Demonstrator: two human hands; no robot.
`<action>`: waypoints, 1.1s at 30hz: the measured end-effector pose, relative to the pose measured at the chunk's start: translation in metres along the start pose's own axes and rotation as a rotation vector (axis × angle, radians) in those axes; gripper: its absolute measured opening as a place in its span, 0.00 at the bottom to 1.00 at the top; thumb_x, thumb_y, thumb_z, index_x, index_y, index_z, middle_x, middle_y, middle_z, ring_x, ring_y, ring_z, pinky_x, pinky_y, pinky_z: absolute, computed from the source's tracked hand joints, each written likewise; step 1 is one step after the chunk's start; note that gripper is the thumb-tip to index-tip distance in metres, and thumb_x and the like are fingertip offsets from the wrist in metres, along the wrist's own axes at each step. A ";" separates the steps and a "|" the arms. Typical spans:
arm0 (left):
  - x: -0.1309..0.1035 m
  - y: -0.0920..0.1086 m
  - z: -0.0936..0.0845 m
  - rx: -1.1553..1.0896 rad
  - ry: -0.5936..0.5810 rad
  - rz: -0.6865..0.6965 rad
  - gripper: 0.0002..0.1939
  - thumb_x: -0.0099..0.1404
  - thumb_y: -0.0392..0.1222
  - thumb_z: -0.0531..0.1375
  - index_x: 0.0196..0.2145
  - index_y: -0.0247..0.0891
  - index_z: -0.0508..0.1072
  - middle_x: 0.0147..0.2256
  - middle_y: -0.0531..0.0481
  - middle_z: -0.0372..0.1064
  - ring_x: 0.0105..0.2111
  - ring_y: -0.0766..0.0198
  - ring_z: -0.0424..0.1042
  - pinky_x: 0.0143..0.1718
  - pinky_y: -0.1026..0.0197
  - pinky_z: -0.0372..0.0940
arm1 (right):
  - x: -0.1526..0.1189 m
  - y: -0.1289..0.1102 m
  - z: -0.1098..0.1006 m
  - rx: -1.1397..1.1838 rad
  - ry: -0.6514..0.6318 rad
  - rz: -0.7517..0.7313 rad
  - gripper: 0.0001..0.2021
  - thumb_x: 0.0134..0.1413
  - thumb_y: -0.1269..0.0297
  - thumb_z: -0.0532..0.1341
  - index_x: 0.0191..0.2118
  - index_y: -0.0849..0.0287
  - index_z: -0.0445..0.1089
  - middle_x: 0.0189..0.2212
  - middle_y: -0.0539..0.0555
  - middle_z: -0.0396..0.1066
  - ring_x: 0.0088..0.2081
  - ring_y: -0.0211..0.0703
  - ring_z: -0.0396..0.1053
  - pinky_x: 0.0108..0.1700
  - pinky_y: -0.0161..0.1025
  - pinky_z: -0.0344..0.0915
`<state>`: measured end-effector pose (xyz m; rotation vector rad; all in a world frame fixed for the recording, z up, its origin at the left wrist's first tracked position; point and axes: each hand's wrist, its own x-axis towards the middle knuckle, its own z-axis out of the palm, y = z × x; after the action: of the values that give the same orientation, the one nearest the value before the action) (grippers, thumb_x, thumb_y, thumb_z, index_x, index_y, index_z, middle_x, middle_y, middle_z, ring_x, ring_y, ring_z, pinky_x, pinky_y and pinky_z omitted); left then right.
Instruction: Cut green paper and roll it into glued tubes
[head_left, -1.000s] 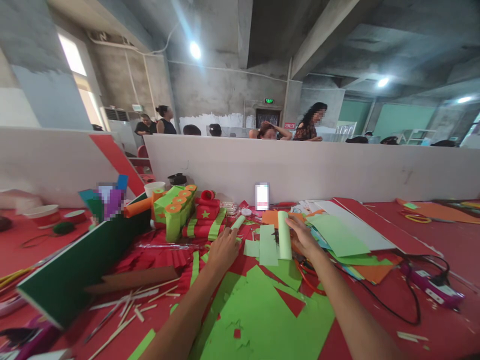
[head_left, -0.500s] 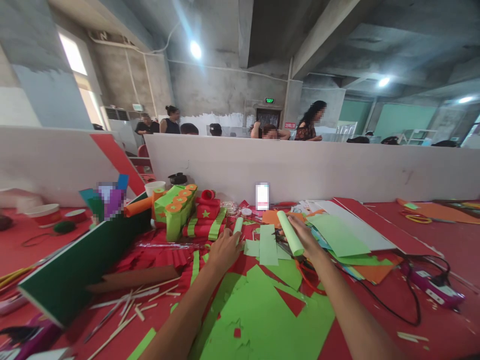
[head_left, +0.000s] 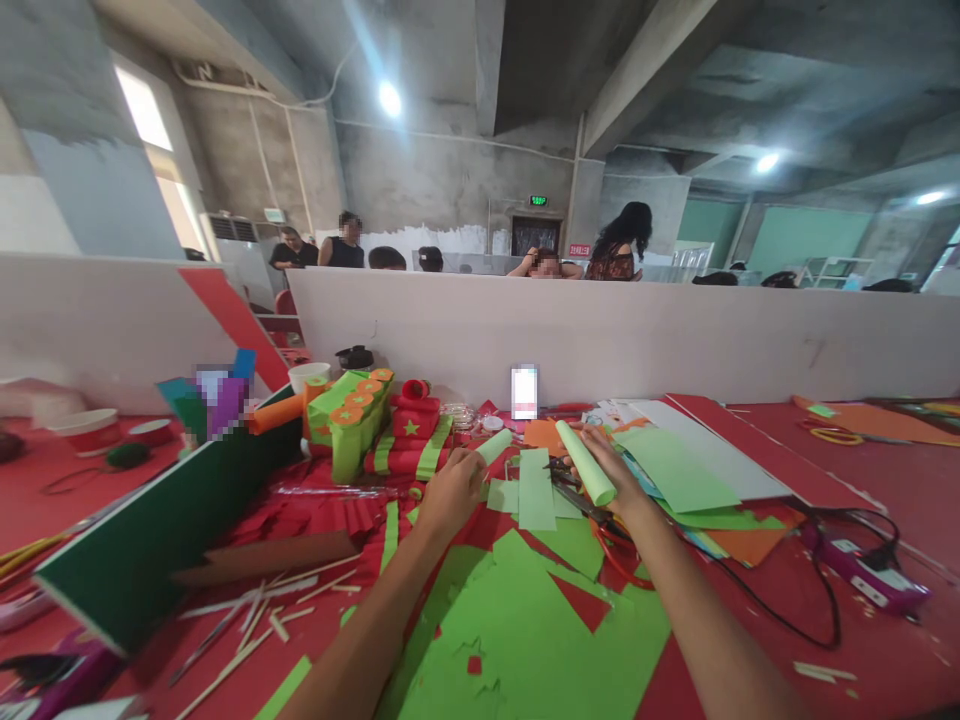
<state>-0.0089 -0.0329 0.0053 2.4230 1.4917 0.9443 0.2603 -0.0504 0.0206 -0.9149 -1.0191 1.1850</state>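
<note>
My left hand (head_left: 454, 492) is closed on the lower end of a short, pale green paper roll (head_left: 496, 446), which leans up to the right. A longer pale green paper tube (head_left: 586, 463) is in my right hand (head_left: 613, 470), slanting down toward me, with my fingers along its far side. Between the hands, a pale green paper strip (head_left: 535, 490) lies over other cut pieces. Scissors with orange handles (head_left: 609, 535) lie beneath the right hand, partly hidden by the tube and wrist. A large bright green sheet (head_left: 525, 650) spreads across the red table between my forearms.
Red and green paper models (head_left: 412, 430) stand at the left, beside a dark green board (head_left: 150, 550). Thin wooden sticks (head_left: 247, 640) are scattered in front. Stacked paper sheets (head_left: 686, 470) and a purple power strip (head_left: 870, 575) lie right. Behind runs a white partition (head_left: 637, 335).
The short roll in my left hand has swung from nearly upright to leaning right. The long tube in my right hand has shifted slightly right at its near end.
</note>
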 end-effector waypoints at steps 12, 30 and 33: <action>-0.001 0.019 0.001 -0.901 -0.172 0.025 0.23 0.58 0.43 0.64 0.49 0.40 0.62 0.47 0.46 0.67 0.42 0.59 0.72 0.37 0.61 0.69 | -0.007 0.008 0.020 0.069 -0.124 0.030 0.27 0.41 0.58 0.73 0.49 0.53 0.68 0.34 0.51 0.77 0.35 0.47 0.76 0.36 0.40 0.72; -0.008 0.022 0.004 -0.693 -0.287 0.234 0.23 0.63 0.39 0.58 0.57 0.37 0.64 0.52 0.43 0.70 0.50 0.51 0.69 0.52 0.51 0.65 | -0.021 0.005 0.038 -0.236 -0.462 -0.157 0.21 0.41 0.63 0.73 0.45 0.52 0.76 0.41 0.53 0.78 0.47 0.52 0.73 0.48 0.45 0.69; -0.008 0.021 0.005 -0.669 -0.278 0.258 0.20 0.64 0.40 0.58 0.53 0.37 0.67 0.50 0.43 0.71 0.50 0.51 0.69 0.53 0.50 0.64 | -0.023 0.003 0.040 -0.304 -0.527 -0.193 0.19 0.45 0.63 0.71 0.46 0.52 0.76 0.43 0.53 0.77 0.49 0.52 0.72 0.50 0.48 0.68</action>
<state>0.0074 -0.0492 0.0065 2.1394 0.6360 0.9114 0.2190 -0.0715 0.0261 -0.7236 -1.7098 1.1490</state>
